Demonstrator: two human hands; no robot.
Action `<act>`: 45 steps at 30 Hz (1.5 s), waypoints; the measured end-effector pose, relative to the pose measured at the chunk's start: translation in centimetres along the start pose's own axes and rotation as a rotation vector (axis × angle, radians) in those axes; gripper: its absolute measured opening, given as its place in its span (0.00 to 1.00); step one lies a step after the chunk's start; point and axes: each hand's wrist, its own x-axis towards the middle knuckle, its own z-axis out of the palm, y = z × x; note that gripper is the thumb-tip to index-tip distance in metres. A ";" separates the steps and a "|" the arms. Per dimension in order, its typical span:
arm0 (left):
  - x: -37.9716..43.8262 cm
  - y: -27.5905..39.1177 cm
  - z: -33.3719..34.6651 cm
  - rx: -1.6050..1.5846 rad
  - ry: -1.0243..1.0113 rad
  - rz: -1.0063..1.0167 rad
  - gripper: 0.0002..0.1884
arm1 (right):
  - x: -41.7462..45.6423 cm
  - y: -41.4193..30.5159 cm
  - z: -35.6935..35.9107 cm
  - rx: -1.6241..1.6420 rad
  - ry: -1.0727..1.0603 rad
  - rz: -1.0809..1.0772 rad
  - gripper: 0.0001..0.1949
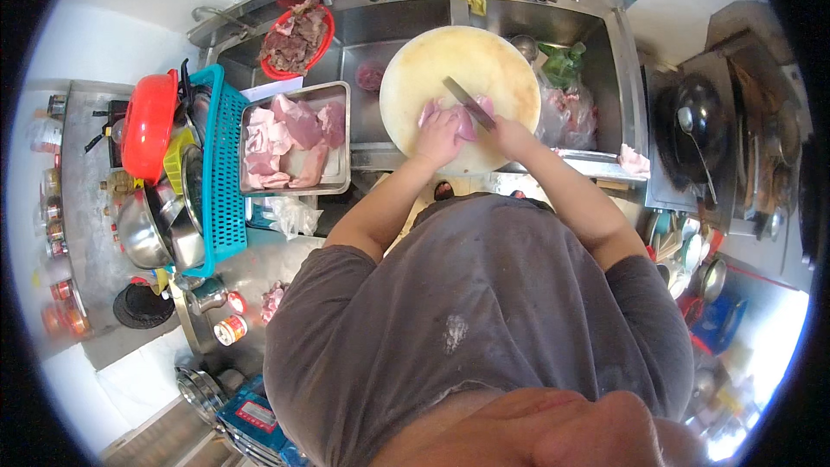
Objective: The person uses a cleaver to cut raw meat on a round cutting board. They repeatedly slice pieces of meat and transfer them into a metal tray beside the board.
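On a round, pale cutting board (447,55) laid across the sink lies a piece of raw pink meat (464,124). My left hand (438,140) presses down on the meat, fingers spread over its left part. My right hand (512,137) grips the handle of a knife (468,102), and its blade crosses the meat, pointing up and left. Whether the edge is cutting into the meat cannot be made out. To the left, a steel tray (344,143) holds several chunks of raw meat with pale fat (301,123).
A red basket of dark meat (299,35) stands in the left of the steel sink (415,16). Bagged meat (570,117) lies right of the board, and a fatty scrap (633,161) sits on the sink's edge. A teal crate (224,175) with bowls is left; a black wok (690,110) is right.
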 end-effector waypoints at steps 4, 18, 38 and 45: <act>-1.6 -0.8 0.1 -0.028 0.020 -0.118 0.19 | -6.8 2.8 -0.1 0.002 -0.030 0.071 0.15; 4.0 3.6 0.7 -0.420 -0.174 -0.456 0.25 | -5.0 3.8 0.0 0.034 0.181 0.096 0.13; 1.1 2.8 0.7 -0.217 -0.178 -0.263 0.21 | -7.8 -0.5 0.6 -0.016 0.006 0.138 0.10; 2.1 2.5 0.7 -0.253 -0.205 -0.352 0.17 | 1.4 0.8 5.0 0.053 0.127 0.060 0.15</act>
